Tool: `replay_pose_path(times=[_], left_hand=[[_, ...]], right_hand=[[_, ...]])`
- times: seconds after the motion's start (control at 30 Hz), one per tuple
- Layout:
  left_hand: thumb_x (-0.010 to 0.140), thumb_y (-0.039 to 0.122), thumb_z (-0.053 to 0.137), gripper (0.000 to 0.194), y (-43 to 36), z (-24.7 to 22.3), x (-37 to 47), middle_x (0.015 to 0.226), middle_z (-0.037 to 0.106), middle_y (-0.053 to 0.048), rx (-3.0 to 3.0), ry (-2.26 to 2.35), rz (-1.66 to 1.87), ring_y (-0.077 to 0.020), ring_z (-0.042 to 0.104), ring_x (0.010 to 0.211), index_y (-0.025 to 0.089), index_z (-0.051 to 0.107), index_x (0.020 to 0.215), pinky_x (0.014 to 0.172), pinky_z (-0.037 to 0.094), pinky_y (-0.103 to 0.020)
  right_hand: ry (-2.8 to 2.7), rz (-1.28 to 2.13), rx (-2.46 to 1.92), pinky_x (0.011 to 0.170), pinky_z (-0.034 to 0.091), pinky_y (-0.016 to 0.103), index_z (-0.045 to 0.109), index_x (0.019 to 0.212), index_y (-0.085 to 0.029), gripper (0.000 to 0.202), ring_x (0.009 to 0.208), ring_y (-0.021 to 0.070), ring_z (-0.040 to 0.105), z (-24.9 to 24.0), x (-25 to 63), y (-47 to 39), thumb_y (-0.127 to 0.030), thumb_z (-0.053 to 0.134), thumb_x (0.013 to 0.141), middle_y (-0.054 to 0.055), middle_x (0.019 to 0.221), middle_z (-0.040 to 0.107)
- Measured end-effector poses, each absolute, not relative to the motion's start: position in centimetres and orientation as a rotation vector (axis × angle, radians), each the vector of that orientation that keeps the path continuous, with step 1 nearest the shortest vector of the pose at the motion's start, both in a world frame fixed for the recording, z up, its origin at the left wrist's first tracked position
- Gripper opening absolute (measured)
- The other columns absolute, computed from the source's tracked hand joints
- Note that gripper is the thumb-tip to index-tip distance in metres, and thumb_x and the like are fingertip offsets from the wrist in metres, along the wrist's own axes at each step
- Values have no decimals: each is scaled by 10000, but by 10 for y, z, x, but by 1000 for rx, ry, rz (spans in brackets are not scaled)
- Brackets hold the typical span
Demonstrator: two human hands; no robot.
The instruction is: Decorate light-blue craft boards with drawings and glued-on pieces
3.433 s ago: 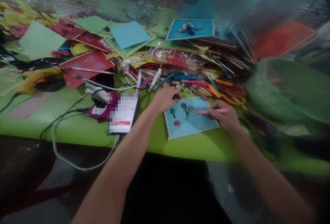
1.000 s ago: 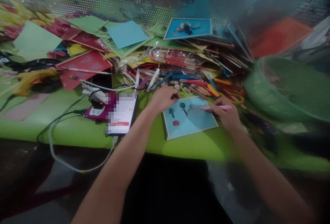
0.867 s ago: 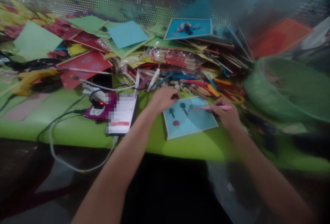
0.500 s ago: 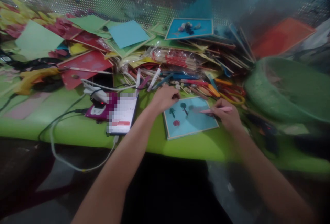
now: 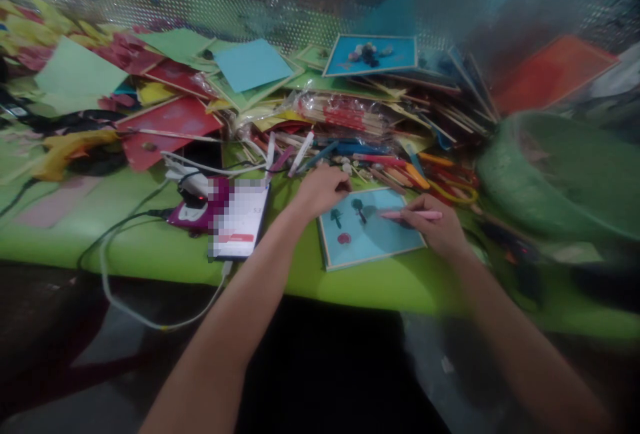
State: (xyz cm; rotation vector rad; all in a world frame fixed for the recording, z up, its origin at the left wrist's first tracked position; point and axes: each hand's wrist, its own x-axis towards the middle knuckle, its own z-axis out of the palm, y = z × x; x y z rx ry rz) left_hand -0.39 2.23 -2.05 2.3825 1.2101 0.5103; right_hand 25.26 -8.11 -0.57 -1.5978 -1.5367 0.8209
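A light blue card (image 5: 370,241) with a thin pale border lies on the green table, bearing two dark green tree shapes and a red round shape. My right hand (image 5: 434,224) is closed around a pink pen (image 5: 427,215), its tip pointing left over the card's upper middle. At the card's upper left corner rests my left hand (image 5: 325,189), fingers curled; whether they hold anything is hidden.
A phone (image 5: 245,221) and purple power adapter (image 5: 200,211) with cables lie left of my left forearm. Markers, sticks and coloured cards (image 5: 253,64) are piled behind. A green basin (image 5: 560,181) stands right, a yellow glue gun (image 5: 75,147) far left.
My right hand and the pink pen have shifted slightly left over the light blue card. My left hand stays at the card's corner.
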Motion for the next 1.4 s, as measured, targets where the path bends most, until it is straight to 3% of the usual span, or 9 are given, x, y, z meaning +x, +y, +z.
replay_pose_path(times=[0.23,0.53,0.73,0.97,1.2,1.4], left_hand=[[869,157,645,142,22,-21,-4,1006,784,-61,2375,1226,500,-254,656,981,185,775,920,876,509,-381],[860,148,640,155,22,-18,-4,992,784,-69,2397,1230,490,-260,653,985,187,780,915,872,516,-383],[854,142,638,148,22,-20,-4,974,782,-69,2387,1208,518,-247,661,949,188,773,895,871,515,-384],[861,159,645,132,21,-19,-4,956,774,-66,2377,1225,510,-245,660,953,194,767,893,862,513,-372],[853,150,634,146,22,-20,-4,955,775,-66,2385,1221,518,-243,657,953,194,768,892,865,518,-377],[851,151,624,155,22,-22,-5,976,780,-67,2387,1202,526,-242,660,953,192,766,898,901,518,-395]], right_hand=[[-1574,783,-1640,691,526,325,703,822,-209,208,749,212,678,-5,251,-81,-408,760,803,52,791,742],[-1536,824,-1618,631,507,306,636,725,-221,234,637,178,619,-3,253,-81,-414,761,772,20,676,701],[-1561,775,-1621,674,521,313,694,806,-208,207,733,200,657,-4,251,-81,-404,762,797,47,783,737],[-1539,816,-1617,639,499,308,648,731,-220,199,652,184,620,-2,253,-81,-386,748,777,19,674,688],[-1531,803,-1616,657,502,304,678,776,-209,190,694,185,630,-6,253,-80,-383,754,787,26,722,703],[-1505,824,-1603,610,485,301,635,703,-225,183,623,176,597,-3,252,-80,-367,740,753,14,654,681]])
